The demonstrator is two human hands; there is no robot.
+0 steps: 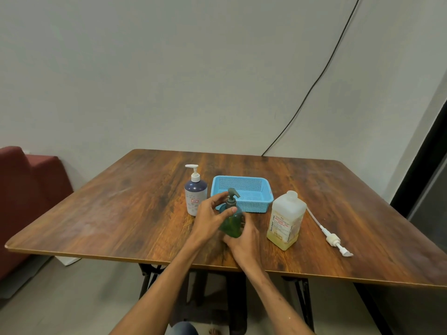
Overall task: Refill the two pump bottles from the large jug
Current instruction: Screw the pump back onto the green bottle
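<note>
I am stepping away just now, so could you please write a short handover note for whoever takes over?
Left hand pinches the pump collar of the green pump bottle; right hand grips its lower body.
Patterned pump bottle stands left of the blue basket, pump on. Jug stands to the right, its pump lying on the table beside it.
Done: jug opened.
Left: unscrew both pumps, fill both bottles, recap.

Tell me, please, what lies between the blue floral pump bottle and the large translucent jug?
The dark green pump bottle, held by the left hand and right hand, with the light blue perforated plastic basket just behind it, in the head view.
</note>
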